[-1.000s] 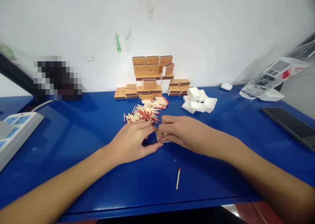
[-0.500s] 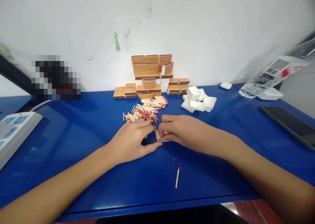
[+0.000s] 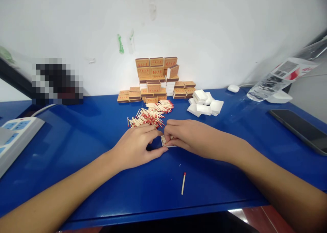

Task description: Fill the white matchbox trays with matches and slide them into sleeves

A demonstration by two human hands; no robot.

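Note:
My left hand (image 3: 139, 142) grips the left end of a small white matchbox tray (image 3: 162, 141) between thumb and forefinger. Matchsticks lie inside the tray. Over it, my right hand (image 3: 187, 135) has its fingertips pinched together among the matches (image 3: 165, 143), covering most of the tray. Just behind the hands spreads a heap of loose red-headed matches (image 3: 150, 117). One single match (image 3: 183, 183) lies apart, nearer the table's front edge.
Yellow-brown matchboxes (image 3: 153, 87) are stacked against the wall. White empty trays (image 3: 204, 108) are piled to their right. A phone (image 3: 300, 129), a plastic bottle (image 3: 270, 79) and a white earbud case (image 3: 233, 88) are on the right. A power strip (image 3: 25, 134) sits at left.
Both hands stay at the tray, and the right fingertips have shifted slightly within it. The whole view has moved very slightly.

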